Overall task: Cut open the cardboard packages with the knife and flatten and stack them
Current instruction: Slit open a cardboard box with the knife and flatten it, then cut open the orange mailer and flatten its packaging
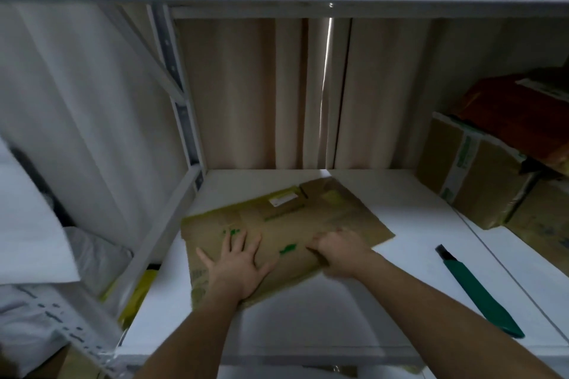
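The flattened brown cardboard package with green print and yellow tape (277, 237) is lying on the white shelf (400, 212), toward its left side. Its long axis is running diagonally, from the near-left corner by the left hand up to the far-right corner toward the beige curtain (246, 95).

The left hand (238, 264) is pressing down on the near-left part with fingers spread flat. The right hand (338, 248) is resting on the near-right edge with fingers curled; it looks blurred, and I cannot tell whether it is pinching the edge or only pushing with the knuckles.

As I judge it, the sheet is likely to spring back along its creases if pressure is lifted unevenly, and its near corner, overhanging the shelf's front edge, could let it slide off.

The green utility knife (480, 292) is lying well to the right, its dark tip pointing away; a careless sweep of the right arm could knock it. Uncut brown cardboard boxes (480, 169) are sitting at the far right.
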